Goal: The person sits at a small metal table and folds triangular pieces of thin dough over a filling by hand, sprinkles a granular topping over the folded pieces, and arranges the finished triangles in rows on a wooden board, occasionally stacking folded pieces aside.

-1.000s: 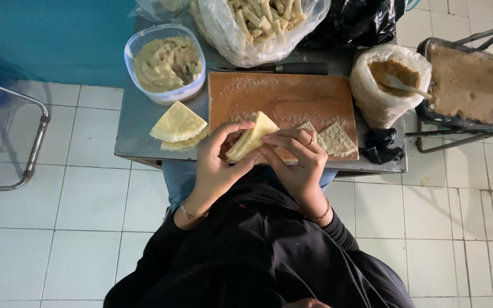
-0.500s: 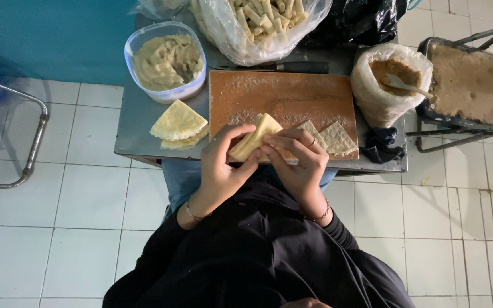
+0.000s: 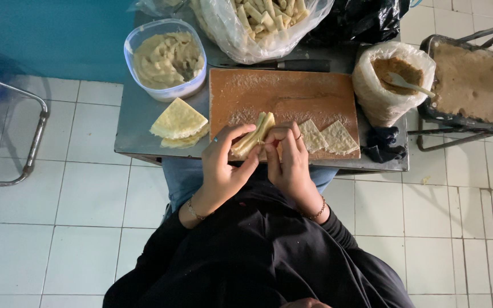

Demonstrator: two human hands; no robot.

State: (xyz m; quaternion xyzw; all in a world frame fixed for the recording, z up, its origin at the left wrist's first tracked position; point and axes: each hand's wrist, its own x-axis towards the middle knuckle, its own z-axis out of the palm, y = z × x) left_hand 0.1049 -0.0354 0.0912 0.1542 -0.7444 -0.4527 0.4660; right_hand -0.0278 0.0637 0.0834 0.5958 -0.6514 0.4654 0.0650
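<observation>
Head view: left hand and right hand both pinch a folded wrapper over the cutting board.

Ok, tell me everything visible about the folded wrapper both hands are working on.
The folded wrapper is a thin, pale yellow sheet, dough-like, folded into a long narrow shape that points up and to the right. It is held over the near edge of the wooden board. The left hand cradles its lower end with fingers and thumb; the right hand pinches beside it. Any filling is hidden.
</observation>
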